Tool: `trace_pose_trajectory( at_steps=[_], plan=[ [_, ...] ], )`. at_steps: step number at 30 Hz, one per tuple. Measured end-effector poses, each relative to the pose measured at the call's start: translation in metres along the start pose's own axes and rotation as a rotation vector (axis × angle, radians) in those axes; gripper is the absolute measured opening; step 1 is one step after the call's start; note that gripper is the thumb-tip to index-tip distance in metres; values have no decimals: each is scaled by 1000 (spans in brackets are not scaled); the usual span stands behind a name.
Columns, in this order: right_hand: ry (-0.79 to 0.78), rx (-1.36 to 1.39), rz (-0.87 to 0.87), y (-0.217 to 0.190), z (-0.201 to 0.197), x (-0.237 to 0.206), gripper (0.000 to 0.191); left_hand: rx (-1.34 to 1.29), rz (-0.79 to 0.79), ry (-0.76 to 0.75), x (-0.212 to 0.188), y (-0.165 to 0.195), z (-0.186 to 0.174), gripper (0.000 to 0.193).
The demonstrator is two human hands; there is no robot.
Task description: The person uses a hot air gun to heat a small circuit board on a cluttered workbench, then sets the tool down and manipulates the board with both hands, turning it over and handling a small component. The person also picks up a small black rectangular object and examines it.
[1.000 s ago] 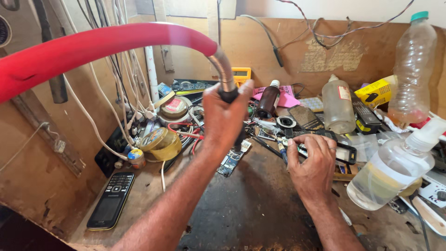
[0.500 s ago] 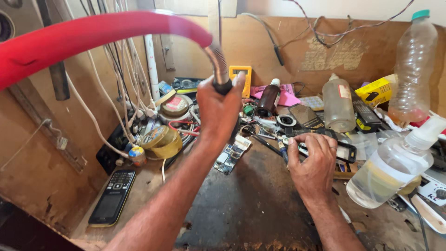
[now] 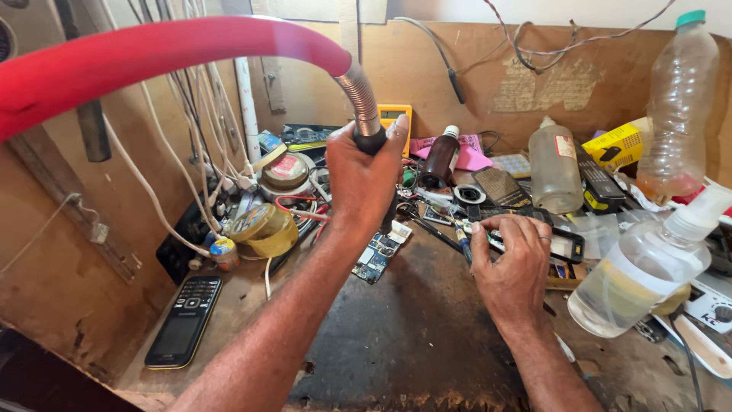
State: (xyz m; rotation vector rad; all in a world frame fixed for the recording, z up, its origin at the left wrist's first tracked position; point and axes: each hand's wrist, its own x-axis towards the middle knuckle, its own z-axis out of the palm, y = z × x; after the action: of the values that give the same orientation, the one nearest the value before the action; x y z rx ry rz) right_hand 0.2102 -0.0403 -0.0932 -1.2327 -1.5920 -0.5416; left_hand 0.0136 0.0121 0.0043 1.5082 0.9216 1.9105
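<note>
My left hand grips the black handle at the end of a metal flex hose that runs into a thick red hose arching over from the left. Below this hand, a small phone circuit board lies on the dark bench. My right hand rests on the bench to the right, fingers closed on a thin blue-tipped tool beside a black tool with a dark grip.
A black keypad phone lies front left, with tape rolls and white wires behind it. A brown bottle, clear bottles, a clear spray bottle and a yellow meter crowd the back and right.
My left hand has lifted the hose handle slightly up and away, uncovering the circuit board below. My right hand stays in place on the bench.
</note>
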Motion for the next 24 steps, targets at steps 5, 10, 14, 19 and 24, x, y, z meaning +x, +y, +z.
trace_pose_trajectory(
  at_steps=[5, 10, 14, 19, 24],
  plan=[
    [-8, 7, 16, 0, 0, 0, 12, 13, 20, 4, 0, -1, 2, 38],
    [0, 9, 14, 0, 0, 0, 11, -68, -8, -6, 3, 0, -4, 32],
    [-1, 12, 8, 0, 0, 0, 11, -39, -36, -51, -4, 3, -4, 35],
    [2, -3, -2, 0, -1, 0, 11, -94, -16, -56, -9, 5, 7, 33],
    [5, 8, 10, 0, 0, 0, 11, -112, 20, -8, -4, 4, 2, 34]
  ],
)
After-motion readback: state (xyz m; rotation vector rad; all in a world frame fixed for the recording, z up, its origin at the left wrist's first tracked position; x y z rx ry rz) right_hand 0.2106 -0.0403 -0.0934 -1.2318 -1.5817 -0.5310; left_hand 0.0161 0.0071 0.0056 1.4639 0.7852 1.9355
